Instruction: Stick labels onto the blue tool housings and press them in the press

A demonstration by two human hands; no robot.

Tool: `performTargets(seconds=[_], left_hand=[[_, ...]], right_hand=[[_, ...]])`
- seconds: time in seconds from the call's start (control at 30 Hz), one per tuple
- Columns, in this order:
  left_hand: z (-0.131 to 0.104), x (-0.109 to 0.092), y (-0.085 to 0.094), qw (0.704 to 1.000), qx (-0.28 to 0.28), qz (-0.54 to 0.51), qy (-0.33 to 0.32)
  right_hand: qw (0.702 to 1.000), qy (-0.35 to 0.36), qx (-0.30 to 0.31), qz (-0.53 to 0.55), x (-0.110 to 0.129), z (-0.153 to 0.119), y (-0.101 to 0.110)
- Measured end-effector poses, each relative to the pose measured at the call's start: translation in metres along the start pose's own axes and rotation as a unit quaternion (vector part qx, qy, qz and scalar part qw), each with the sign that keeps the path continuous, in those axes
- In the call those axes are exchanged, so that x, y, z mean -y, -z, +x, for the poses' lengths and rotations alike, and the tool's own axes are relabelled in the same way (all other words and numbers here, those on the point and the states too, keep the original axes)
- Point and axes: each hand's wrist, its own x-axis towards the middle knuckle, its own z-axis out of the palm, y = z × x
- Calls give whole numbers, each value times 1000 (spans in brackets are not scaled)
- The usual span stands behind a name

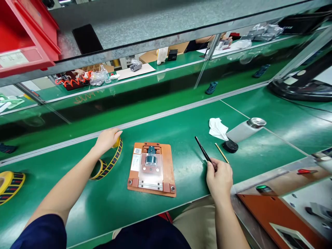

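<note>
My left hand [108, 139] is closed on the end of a yellow tape strip with dark labels [114, 160], which curls down to the green bench beside my forearm. In my right hand [220, 175], near the bench's front edge, are black tweezers [202, 148] pointing up and left. Between my hands lies an orange-brown fixture board [169, 169] with a clear plate and a dark teal part [151, 159] in its middle. A thin yellow stick [221, 153] rests just beyond my right hand.
A white bottle [241, 131], a black round cap [230, 146] and a crumpled white tissue [218, 128] are at the right. A yellow tape roll [10, 185] sits at far left. Overhead, a metal shelf [155, 24] holds a red bin [28, 38] and a black phone [87, 38].
</note>
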Motion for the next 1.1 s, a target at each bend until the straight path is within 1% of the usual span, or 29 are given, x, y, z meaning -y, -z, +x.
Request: performTargets(seconds=[0.07,0.1,0.17,0.23,0.27,0.33,0.4,0.43,0.5,0.57,0.67,0.83,0.9,0.97,1.03,1.1], left_hand=[[18,5,-1,1000,5,7,5],[23,7,-2,1000,6,4,8],[26,11,-1,1000,1,-19,16],[19,15,5,998,-3,-63,27],[12,18,8,995,-3,-93,32],[-4,22,16,986,-3,-161,39],[-23,25,20,974,-7,-221,41],[-32,26,21,968,-11,-247,42],[-47,28,19,956,-26,-290,45],[-59,30,16,945,-46,-321,48],[-70,30,12,934,-74,-345,52],[-80,26,6,921,-88,-375,62],[-83,25,3,917,-90,-382,66],[-86,24,1,915,-99,-383,73],[-89,25,-2,915,-111,-379,81],[-91,26,-3,917,-121,-370,87]], right_hand=[[1000,-6,-4,14,2,0,2],[1000,-12,-9,26,3,0,4],[996,-42,-20,71,5,-1,8],[980,-107,-36,163,8,-1,13],[962,-146,-44,227,11,0,15],[904,-213,-43,368,22,5,19],[844,-240,-7,480,38,12,21],[820,-242,21,519,49,16,21],[786,-233,78,568,73,23,19],[769,-210,124,592,100,27,14],[755,-170,186,605,141,29,2],[703,-148,312,622,209,32,-18],[697,-131,348,613,233,36,-28],[697,-116,372,602,253,39,-41],[697,-104,383,597,267,42,-55],[696,-96,388,596,276,43,-66]])
